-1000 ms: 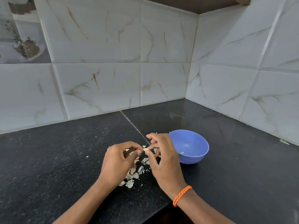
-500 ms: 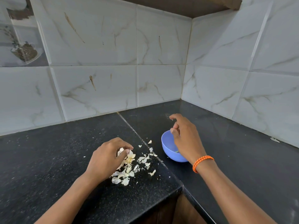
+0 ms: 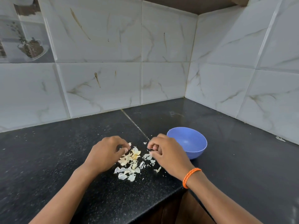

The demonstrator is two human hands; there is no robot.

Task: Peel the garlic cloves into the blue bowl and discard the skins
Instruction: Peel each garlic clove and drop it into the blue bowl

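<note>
**Hands at the skin pile, bowl to the right**

Both hands are low over the black counter [image 3: 48,159], on either side of a loose pile of garlic skins [image 3: 129,164]. My left hand [image 3: 105,154] has its fingers curled downward, the tips meeting at the upper left edge of the pile; a pale scrap shows at the fingertips, but I cannot tell whether it is pinched or merely touched. My right hand [image 3: 166,154] is likewise curled, fingertips tucked in toward the thumb just above the right side of the pile; whether anything is held between them cannot be made out. An orange braided band [image 3: 191,177] sits on my right wrist.

Skins lie scattered between the two hands and toward me, thin, white to cream in colour, with small flecks spread further out. Some thicker yellowish pieces rest near the left fingertips; whether these are cloves or skins is not clear.

My right hand partly covers the left side of the blue bowl [image 3: 194,143], which stands upright on the counter just beyond and right of it. The visible part of its inside shows plain blue.

Marbled white wall tiles [image 3: 161,46] meet in a corner behind the counter.
</note>
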